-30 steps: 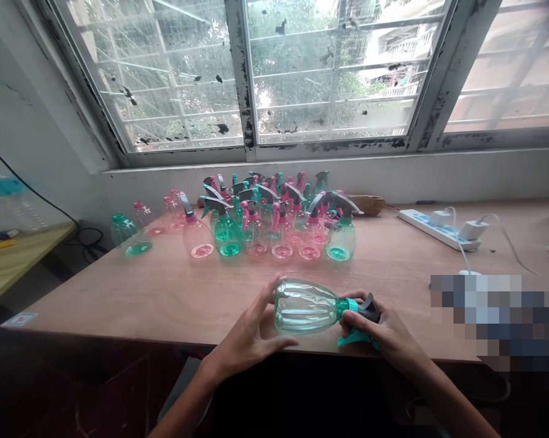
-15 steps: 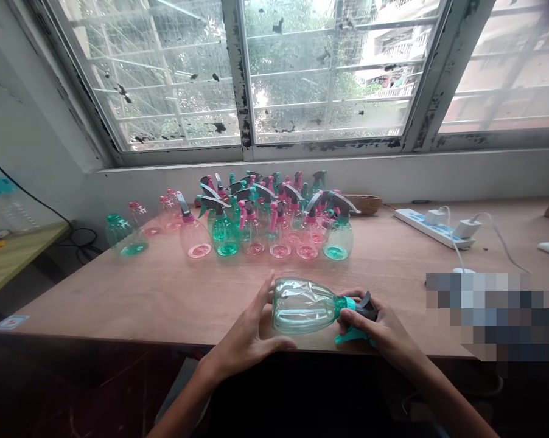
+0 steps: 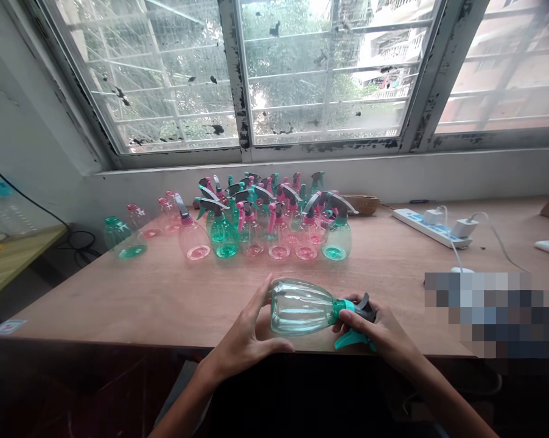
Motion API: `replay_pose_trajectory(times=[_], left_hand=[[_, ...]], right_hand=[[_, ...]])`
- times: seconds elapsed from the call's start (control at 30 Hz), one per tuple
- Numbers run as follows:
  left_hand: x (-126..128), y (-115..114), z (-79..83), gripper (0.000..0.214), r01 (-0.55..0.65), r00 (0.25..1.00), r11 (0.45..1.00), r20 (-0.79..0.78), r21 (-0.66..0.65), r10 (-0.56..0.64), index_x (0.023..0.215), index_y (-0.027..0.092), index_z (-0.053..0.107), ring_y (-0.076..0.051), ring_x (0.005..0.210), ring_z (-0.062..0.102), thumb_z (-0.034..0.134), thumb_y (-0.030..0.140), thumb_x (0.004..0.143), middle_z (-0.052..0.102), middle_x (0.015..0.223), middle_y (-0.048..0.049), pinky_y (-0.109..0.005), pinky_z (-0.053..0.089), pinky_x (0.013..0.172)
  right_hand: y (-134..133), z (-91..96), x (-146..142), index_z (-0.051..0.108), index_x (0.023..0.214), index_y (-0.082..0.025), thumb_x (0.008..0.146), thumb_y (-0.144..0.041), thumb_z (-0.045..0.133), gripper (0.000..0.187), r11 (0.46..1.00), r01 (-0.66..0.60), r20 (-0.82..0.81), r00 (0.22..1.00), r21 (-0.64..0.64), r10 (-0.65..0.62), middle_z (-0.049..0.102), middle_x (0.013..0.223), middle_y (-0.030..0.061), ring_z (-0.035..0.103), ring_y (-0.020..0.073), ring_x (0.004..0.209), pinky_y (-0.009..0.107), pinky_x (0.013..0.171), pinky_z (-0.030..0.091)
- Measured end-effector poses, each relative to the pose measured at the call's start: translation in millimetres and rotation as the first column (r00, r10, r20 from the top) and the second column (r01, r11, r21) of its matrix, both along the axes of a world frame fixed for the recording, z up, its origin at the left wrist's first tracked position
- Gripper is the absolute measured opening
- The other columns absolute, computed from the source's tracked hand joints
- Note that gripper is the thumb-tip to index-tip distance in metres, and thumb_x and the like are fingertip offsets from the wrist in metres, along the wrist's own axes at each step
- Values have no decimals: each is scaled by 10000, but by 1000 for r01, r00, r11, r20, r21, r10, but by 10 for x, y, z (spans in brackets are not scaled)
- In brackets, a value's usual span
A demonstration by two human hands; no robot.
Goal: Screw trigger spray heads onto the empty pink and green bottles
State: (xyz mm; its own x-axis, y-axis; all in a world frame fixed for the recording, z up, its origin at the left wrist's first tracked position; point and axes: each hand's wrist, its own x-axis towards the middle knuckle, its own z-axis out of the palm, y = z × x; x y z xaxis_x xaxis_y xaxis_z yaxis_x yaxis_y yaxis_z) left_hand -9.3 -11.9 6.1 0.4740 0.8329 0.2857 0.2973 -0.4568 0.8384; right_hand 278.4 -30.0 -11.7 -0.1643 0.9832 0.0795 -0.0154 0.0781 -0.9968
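Note:
A clear green spray bottle [image 3: 302,307] lies on its side in the air over the table's front edge, its base toward the left. My right hand [image 3: 379,325] is closed around its teal and black spray head, thumb on the collar. Fingers and thumb spread wide, my left hand [image 3: 244,334] stands open beside the bottle's base; whether a fingertip touches it I cannot tell. Behind them, several pink and green spray bottles [image 3: 279,237] stand upright in a close group with their spray heads on.
Several bottles without spray heads, one of them green [image 3: 123,237], stand at the left. A white power strip [image 3: 432,228] with plugged-in chargers lies at the right. A brown bowl-like object [image 3: 362,205] sits behind the group, below the window. Blurred squares cover part of the table's right side.
The spray bottle has turned slightly about its long axis in my right hand. My left hand remains open near the base. The view has shifted a little.

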Motion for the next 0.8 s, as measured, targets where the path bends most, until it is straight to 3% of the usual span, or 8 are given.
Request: replay_pose_trajectory(times=[0.17,0.3,0.53,0.7,0.8], left_hand=[[-9,-6,40,1006,-18,998,994,-53,104,24,1595,377,236,-342,1459,403,848,269,804,377,1628,-66,-491,375,1200],[-15,6,-10,881,19,1000,995,-23,93,-17,1589,414,212,-292,1473,401,727,198,907,349,1644,-41,-467,370,1206],[-7,9,27,1099,-19,999,995,-30,96,22,1602,380,189,-347,1474,387,887,265,761,399,1610,-75,-499,357,1213],[-18,15,-15,882,33,999,989,-29,142,-29,1585,405,233,-313,1497,357,739,185,897,339,1644,-51,-459,405,1187],[-26,9,-64,922,25,999,988,-35,155,-20,1592,427,176,-315,1479,391,738,192,899,351,1639,-57,-484,386,1195]], right_hand=[[0,29,3,686,879,-184,855,-513,755,336,1000,0,39,999,-2,0,807,758,59,755,253,714,329,688,584],[-2,35,6,681,875,-185,868,-526,737,346,1000,-8,36,999,-5,8,815,773,67,759,252,721,329,685,586],[-14,40,-13,650,909,-191,858,-488,765,323,998,-48,-25,999,-28,48,807,748,56,784,272,715,358,689,615],[-6,43,-4,642,921,-189,872,-485,751,320,999,-41,-29,999,-20,41,807,742,51,777,254,714,339,692,607],[-1,29,4,638,914,-190,873,-484,753,318,1000,-27,-25,999,-10,27,799,718,39,765,234,707,317,697,589]])
